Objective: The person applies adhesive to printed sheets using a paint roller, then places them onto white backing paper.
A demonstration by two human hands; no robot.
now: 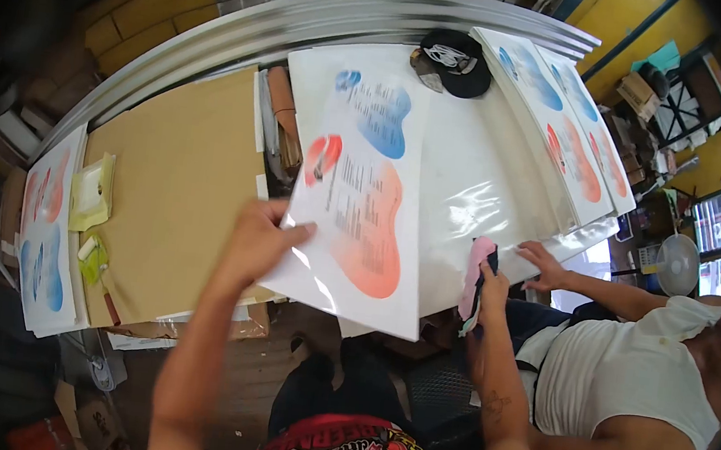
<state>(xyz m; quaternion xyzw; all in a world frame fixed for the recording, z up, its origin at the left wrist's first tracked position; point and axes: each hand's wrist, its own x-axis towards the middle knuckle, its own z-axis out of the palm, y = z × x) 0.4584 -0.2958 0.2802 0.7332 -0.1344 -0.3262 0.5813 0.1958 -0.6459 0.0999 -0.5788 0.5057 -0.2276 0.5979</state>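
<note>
In the head view, a white work surface stands beside a tan board in a cluttered workshop with a yellow wall. The left hand pinches the near left side of a printed sheet, thumb on top; the sheet's far part lies over the white surface, its near edge overhanging. The right hand has its fingers closed around a pink-and-dark cloth, near a co-worker's hand. That one-sided hold could let the sheet sag or crease; neighbouring hands could bump.
</note>
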